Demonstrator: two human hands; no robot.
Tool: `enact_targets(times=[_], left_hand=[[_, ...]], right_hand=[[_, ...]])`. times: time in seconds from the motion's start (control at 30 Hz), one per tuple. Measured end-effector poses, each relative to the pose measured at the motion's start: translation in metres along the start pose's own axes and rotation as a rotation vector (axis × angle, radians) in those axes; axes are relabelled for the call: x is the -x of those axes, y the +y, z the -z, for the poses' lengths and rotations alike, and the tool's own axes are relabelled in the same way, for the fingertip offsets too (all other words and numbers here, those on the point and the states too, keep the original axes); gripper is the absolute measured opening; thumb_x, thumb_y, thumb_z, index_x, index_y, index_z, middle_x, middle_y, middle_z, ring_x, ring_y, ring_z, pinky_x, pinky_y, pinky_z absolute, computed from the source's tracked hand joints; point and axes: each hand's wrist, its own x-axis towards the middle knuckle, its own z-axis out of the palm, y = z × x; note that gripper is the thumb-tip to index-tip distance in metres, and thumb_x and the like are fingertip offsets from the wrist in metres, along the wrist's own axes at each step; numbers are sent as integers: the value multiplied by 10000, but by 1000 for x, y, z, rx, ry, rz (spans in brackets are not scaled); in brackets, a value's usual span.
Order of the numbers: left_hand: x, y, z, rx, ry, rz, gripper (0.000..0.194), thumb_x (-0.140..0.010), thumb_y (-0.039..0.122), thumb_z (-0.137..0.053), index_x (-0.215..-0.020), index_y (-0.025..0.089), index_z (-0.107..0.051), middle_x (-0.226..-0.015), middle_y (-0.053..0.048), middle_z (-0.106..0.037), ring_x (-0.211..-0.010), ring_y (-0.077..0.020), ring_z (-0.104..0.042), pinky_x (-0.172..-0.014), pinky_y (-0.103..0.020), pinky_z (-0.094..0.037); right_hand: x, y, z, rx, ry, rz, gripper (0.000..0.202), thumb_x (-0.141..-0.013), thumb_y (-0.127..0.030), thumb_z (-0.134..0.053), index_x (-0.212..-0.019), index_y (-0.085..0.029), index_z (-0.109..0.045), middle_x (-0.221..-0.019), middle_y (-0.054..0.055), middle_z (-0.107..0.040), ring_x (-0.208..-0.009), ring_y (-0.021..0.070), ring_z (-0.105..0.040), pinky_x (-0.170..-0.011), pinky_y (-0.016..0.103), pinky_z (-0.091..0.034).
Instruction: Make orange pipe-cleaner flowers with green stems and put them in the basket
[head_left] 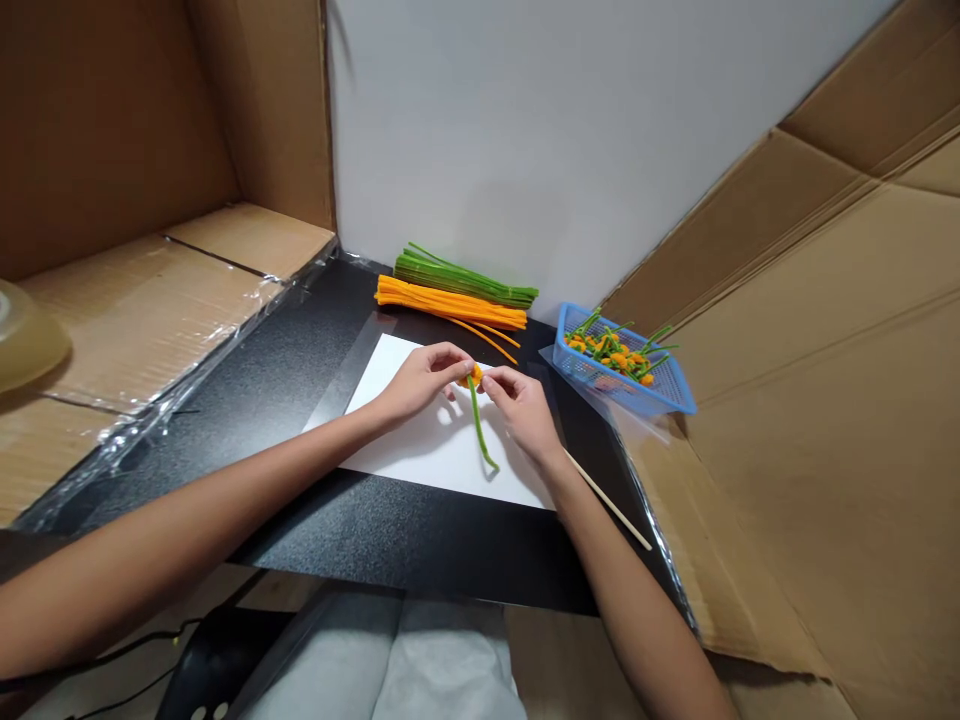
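Between my two hands, above a white sheet of paper (420, 450), is a pipe-cleaner flower (476, 376) with a curled orange head. Its green pipe-cleaner stem (480, 425) hangs down toward me and bends at the tip. My left hand (435, 378) pinches the head from the left, thumb at the top of the stem. From the right, my right hand (517, 400) is closed, thumb and forefinger pinched at the edge of the orange head. Parts of the head are hidden behind the fingers.
Bundles of orange pipe cleaners (450, 302) and green pipe cleaners (465, 278) lie at the back of the black table (360, 530). A blue basket (637, 395) at right holds several orange-and-green pieces. A thin wooden stick (611, 502) lies beside my right forearm. Cardboard walls (825, 350) flank the table.
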Motion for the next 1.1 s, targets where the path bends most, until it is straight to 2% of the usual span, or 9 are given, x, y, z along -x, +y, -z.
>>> enact_targets(times=[0.1, 0.23, 0.37, 0.47, 0.73, 0.8, 0.93, 1.03, 1.1], left_hand=[[0, -1, 1, 11, -33, 67, 358, -734, 454, -761, -865, 127, -700, -817, -59, -695, -723, -153, -637, -606, -248, -512], [1, -3, 1, -88, -29, 83, 282, -691, 367, -786, -805, 117, -720, -730, -49, -698, -627, -133, -614, -616, -258, -506], [1, -7, 0, -144, 69, 88, 201, -669, 303, -762, -719, 115, -712, -647, -50, -687, -592, -144, -622, -590, -253, -481], [3, -13, -4, -166, 164, 51, 178, -675, 294, -738, -704, 123, -699, -637, -48, -686, -591, -157, -638, -596, -263, -486], [11, -18, -14, -208, 335, -7, 154, -709, 293, -690, -686, 150, -637, -698, -39, -693, -630, -164, -657, -614, -272, -500], [9, -15, -11, -195, 314, -29, 152, -707, 283, -690, -684, 155, -612, -682, -18, -668, -605, -145, -634, -598, -261, -490], [3, -14, -5, -39, 156, -20, 182, -695, 279, -724, -720, 151, -597, -685, 3, -634, -582, -118, -605, -560, -233, -480], [0, -15, -2, 53, 72, 28, 261, -725, 360, -749, -766, 141, -614, -709, -3, -626, -577, -106, -582, -537, -222, -476], [0, -14, -3, 102, -4, 59, 330, -763, 446, -735, -837, 139, -640, -789, -25, -644, -641, -118, -602, -551, -222, -495]], right_hand=[[2, -1, 1, 132, 21, 56, 187, -896, -320, -604, -814, -190, -711, -806, 41, -716, -773, 194, -648, -729, 313, -473], [6, -8, 0, 358, 63, 209, 150, -906, -235, -596, -813, -191, -706, -804, 39, -715, -720, 174, -622, -681, 297, -451], [10, -14, -4, 555, 82, 349, 144, -909, -180, -588, -800, -183, -683, -781, 49, -691, -729, 184, -590, -693, 312, -444], [12, -15, -9, 636, 106, 402, 146, -917, -156, -565, -811, -181, -662, -797, 64, -681, -760, 202, -577, -714, 332, -443], [19, -19, -19, 624, 119, 410, 131, -931, -189, -554, -856, -184, -660, -819, 68, -674, -788, 213, -582, -735, 348, -451], [18, -22, -18, 570, 108, 373, 104, -918, -245, -594, -895, -182, -674, -828, 63, -678, -789, 209, -588, -740, 346, -457], [15, -24, -13, 461, 84, 260, 148, -843, -310, -690, -919, -184, -701, -831, 54, -692, -756, 195, -597, -698, 325, -466], [13, -23, -11, 404, 71, 193, 114, -830, -279, -673, -880, -186, -716, -834, 53, -715, -735, 184, -606, -683, 312, -468], [13, -23, -11, 334, 92, 142, 115, -821, -279, -669, -860, -185, -723, -828, 49, -727, -718, 178, -615, -675, 303, -471]])
